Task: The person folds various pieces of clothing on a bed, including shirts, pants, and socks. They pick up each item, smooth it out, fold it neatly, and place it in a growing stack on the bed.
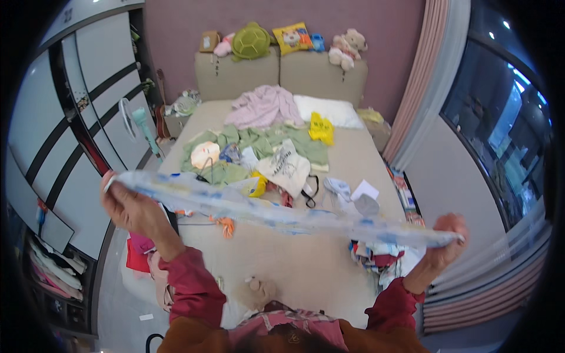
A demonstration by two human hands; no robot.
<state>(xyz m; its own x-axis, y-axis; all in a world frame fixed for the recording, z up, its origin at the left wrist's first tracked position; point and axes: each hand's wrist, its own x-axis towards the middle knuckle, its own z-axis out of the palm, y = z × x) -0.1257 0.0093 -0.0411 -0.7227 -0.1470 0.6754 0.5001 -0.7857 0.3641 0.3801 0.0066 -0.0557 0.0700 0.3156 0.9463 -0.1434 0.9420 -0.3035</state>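
A long piece of thin white cloth (282,216) with blue and yellow patches is stretched taut across the view, above the bed, blurred by motion. My left hand (130,206) grips one end at the left, higher up. At the right, my right hand (444,241) is closed on the other end, somewhat lower. Beyond the cloth, a white printed bag (285,167) and a crumpled green blanket (312,152) lie on the bed. A pile of folded clothes (382,259) sits below the cloth near my right hand.
A beige bed (276,259) fills the middle, with a pillow (329,112), a lilac blanket (265,106) and a yellow plastic bag (321,128). Plush toys line the headboard (235,76). A fan (138,117) and wardrobe (112,53) stand left; a curtain (415,82) and window are right.
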